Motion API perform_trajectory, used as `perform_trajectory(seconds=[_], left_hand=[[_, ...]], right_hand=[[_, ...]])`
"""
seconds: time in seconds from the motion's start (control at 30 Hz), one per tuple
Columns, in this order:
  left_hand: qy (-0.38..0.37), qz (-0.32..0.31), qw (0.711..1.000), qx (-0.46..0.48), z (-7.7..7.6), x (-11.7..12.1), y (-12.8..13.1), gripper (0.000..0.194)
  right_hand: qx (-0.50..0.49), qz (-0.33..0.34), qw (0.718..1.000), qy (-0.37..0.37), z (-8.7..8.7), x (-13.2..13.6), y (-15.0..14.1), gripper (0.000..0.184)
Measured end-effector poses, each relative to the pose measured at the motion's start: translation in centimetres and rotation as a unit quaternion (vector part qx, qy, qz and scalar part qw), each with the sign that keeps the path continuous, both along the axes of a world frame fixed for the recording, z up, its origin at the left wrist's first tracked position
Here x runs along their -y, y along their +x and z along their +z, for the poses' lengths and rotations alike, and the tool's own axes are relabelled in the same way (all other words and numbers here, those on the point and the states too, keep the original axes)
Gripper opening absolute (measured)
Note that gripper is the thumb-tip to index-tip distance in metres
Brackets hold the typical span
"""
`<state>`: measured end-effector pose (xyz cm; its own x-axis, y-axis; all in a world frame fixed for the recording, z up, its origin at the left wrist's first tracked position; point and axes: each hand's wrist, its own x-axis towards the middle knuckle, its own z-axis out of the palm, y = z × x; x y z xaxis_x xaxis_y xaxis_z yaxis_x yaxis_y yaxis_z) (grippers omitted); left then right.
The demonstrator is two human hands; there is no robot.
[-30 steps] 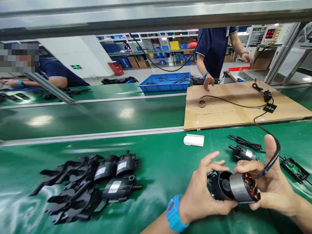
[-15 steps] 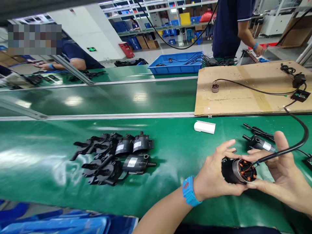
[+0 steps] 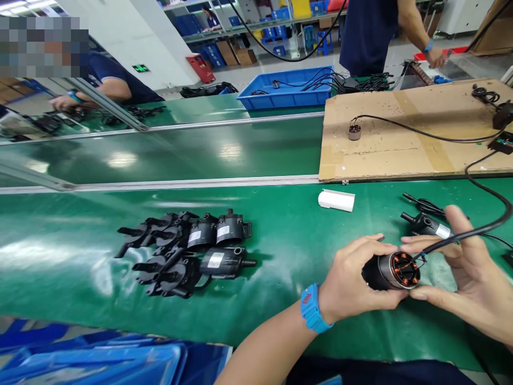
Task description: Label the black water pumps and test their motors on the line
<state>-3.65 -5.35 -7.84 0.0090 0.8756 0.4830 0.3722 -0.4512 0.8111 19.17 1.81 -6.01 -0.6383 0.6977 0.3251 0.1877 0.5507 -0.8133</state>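
Observation:
In my left hand [image 3: 348, 280] is a black cylindrical pump housing [image 3: 372, 271], gripped round its side and tilted with its open end to the right. A motor stator [image 3: 405, 270] with copper windings sits at that open end; how deep it goes is hidden. My right hand [image 3: 475, 286] pinches the stator's rim between thumb and fingers. A thick black cable [image 3: 457, 244] runs from the windings across my right hand to a small black box [image 3: 500, 143]. Just behind my hands lies another black pump [image 3: 427, 224] with a white label.
Several black pumps and housings [image 3: 180, 254] lie grouped on the green table [image 3: 280, 305]. A white curved piece [image 3: 336, 200] lies near a cardboard sheet [image 3: 385, 160], which carries a second wired stator [image 3: 354, 132]. Beyond are a blue bin [image 3: 286, 101] and two co-workers.
The stator's face has turned slightly and sits closer to the housing. Both hands stay around the parts. The whole view has shifted a little.

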Motion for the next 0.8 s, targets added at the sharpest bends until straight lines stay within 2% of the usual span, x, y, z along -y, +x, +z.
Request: perform_trajectory(seconds=[0.1, 0.13, 0.2, 0.3, 0.4, 0.53, 0.63, 0.8], left_hand=[[0.039, 0.048, 0.997, -0.055, 0.3, 0.4, -0.4, 0.054], [0.050, 0.059, 0.993, -0.084, 0.5, 0.5, -0.5, 0.052], [0.062, 0.072, 0.985, -0.146, 1.0, 0.9, -0.8, 0.049], [0.067, 0.095, 0.971, -0.207, 1.7, 1.4, -1.4, 0.050], [0.074, 0.125, 0.961, -0.235, 2.0, 1.7, -1.9, 0.048], [0.088, 0.157, 0.949, -0.257, 1.9, 1.7, -2.7, 0.042], [0.099, 0.178, 0.940, -0.273, 2.0, 1.7, -3.2, 0.039], [0.103, 0.197, 0.932, -0.287, 2.3, 1.8, -3.5, 0.036]], right_hand=[[0.043, -0.050, 0.990, 0.127, 1.9, -0.8, 1.5, 0.041], [0.040, -0.064, 0.980, 0.187, 2.6, -1.0, 1.6, 0.030], [0.048, -0.044, 0.953, 0.294, 3.9, -1.2, 0.8, 0.032], [0.111, 0.068, 0.917, 0.377, 5.1, -1.6, -1.7, 0.037], [0.145, 0.095, 0.916, 0.362, 5.1, -2.1, -3.3, 0.027], [0.152, 0.098, 0.948, 0.262, 4.4, -2.4, -3.2, 0.022], [0.132, 0.099, 0.963, 0.212, 4.3, -2.3, -3.3, 0.015], [0.104, 0.067, 0.971, 0.204, 4.3, -1.9, -4.1, 0.009]])
